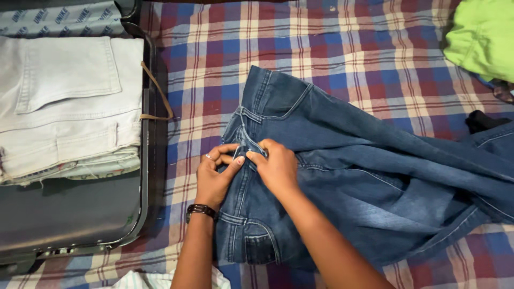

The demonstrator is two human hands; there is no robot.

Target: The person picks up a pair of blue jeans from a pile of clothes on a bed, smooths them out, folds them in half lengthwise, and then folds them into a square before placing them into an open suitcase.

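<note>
The blue jeans (342, 176) lie spread on the checked bedsheet (332, 48) right of the open suitcase (80, 214), both our hands, left (214, 179) and right (276, 168), pinching the fly, where we judge keeping the waistband flat and taut works best.

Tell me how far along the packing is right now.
Done: pale folded jeans already lie in the open suitcase. In hand: left hand and right hand pinch the blue jeans at the fly. Left: they lie unfolded on the checked bedspread.
</note>
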